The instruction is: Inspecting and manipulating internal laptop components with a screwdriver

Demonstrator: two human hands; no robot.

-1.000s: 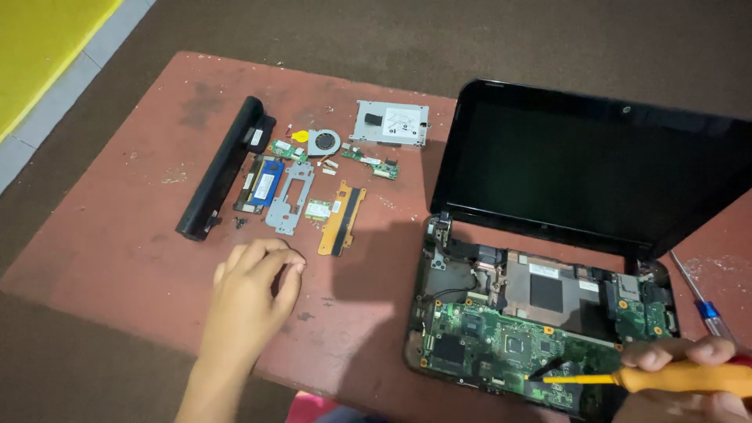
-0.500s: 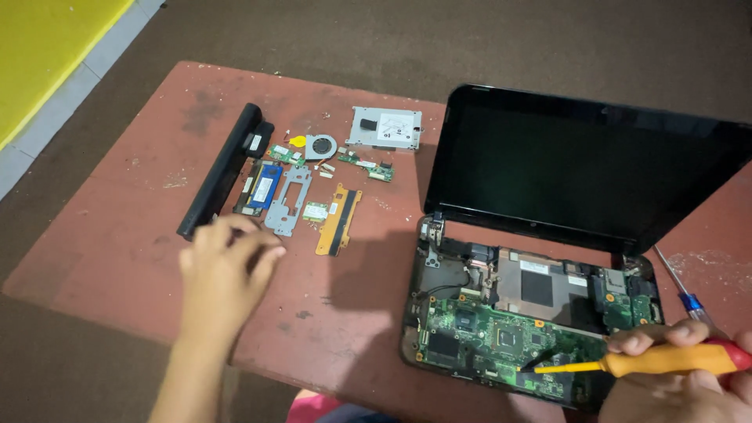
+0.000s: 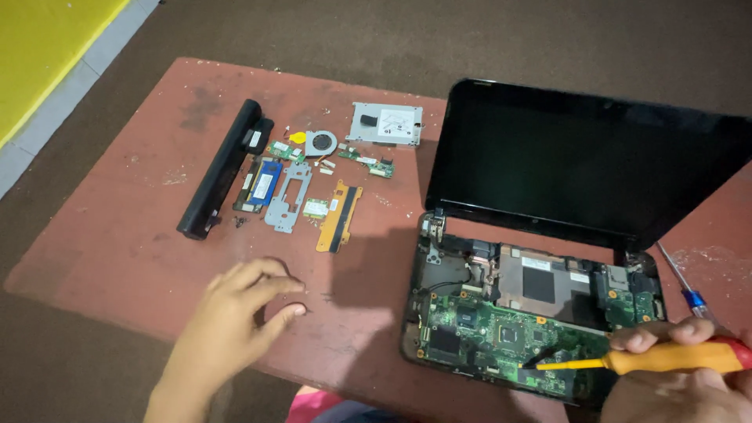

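Two hands work on a red table [image 3: 117,235]. An open laptop [image 3: 540,313] lies at its right, green board [image 3: 501,337] bare. The right hand [image 3: 681,376] grips a screwdriver [image 3: 627,362], tip on the board, likely loosening a screw; next it needs steady turning. The left hand [image 3: 235,321], loosely curled, holds nothing.

Yellow-shafted orange-handled screwdriver [image 3: 627,361], lying near level, tip on green circuit board [image 3: 501,337]; opened laptop base
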